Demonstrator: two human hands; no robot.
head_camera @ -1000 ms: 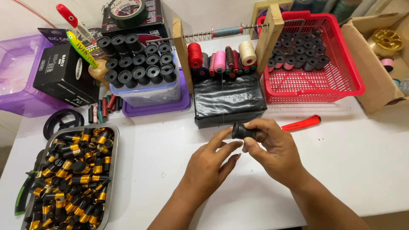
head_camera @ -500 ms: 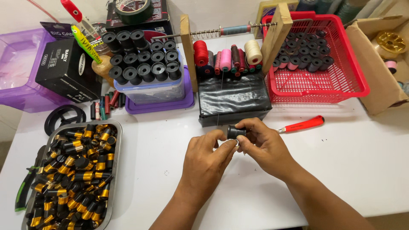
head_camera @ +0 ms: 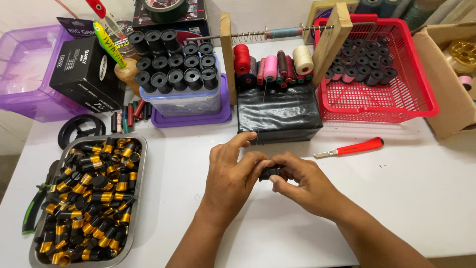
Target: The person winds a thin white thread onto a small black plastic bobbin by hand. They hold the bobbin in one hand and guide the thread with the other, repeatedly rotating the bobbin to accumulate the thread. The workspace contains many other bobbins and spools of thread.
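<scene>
A white worktop (head_camera: 406, 188) carries everything here, crowded along its far edge and bare near the person. Over its middle, a small black spool (head_camera: 270, 173) is held just above the surface, between both hands. The left hand (head_camera: 233, 176) has its fingers (head_camera: 255, 166) curled together over the spool's left end, and the right hand (head_camera: 302, 181) has its fingers (head_camera: 283, 161) pinched on the right end, so most of the spool is hidden. A thin thread (head_camera: 263, 106) runs from the hands up toward the wooden rack (head_camera: 229, 54), whose metal rod crosses above a row of coloured thread cones (head_camera: 270, 67). These cones stand on a black wrapped block (head_camera: 280, 114), just beyond the hands. To the right of the hands lies a red-handled knife (head_camera: 354, 147), and behind it a red basket (head_camera: 396, 101) holds wound spools. To the left, a metal tray (head_camera: 137, 191) is heaped with black-and-gold spools (head_camera: 89, 193). Behind it, empty black spools (head_camera: 173, 62) stand on a clear tub with a purple lid (head_camera: 191, 119).
</scene>
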